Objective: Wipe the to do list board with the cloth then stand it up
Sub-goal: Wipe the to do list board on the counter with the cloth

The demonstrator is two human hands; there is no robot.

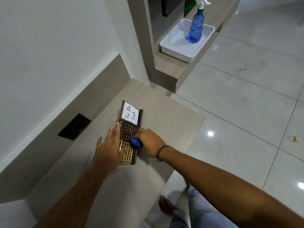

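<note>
The to do list board [130, 129] lies flat on our pale wooden counter [164, 116], close to the wall, with its long side running away from us. At its far end sits a white card [130, 114] reading "To Do List"; the middle carries a dark grid of calendar numbers, and the near end is a gold lattice panel. Our left hand [109, 150] rests palm down on the board's left edge, fingers spread and flat, the thumb lying across the gold panel. Our right hand [150, 142] is curled around a small blue cloth [135, 141], fingers bunched together and gripping it, pressing it against the board where the number grid meets the gold panel. A thin bracelet [160, 152] circles the right wrist.

On the wall panel to the left of the board we see a black socket plate [74, 126]. Farther away, on a higher shelf, a white tray [171, 46] holds a blue spray bottle [196, 28] standing upright. Beneath the counter edge our bare foot [166, 206] and light jeans [197, 209] show against the glossy tiled floor [246, 99].
</note>
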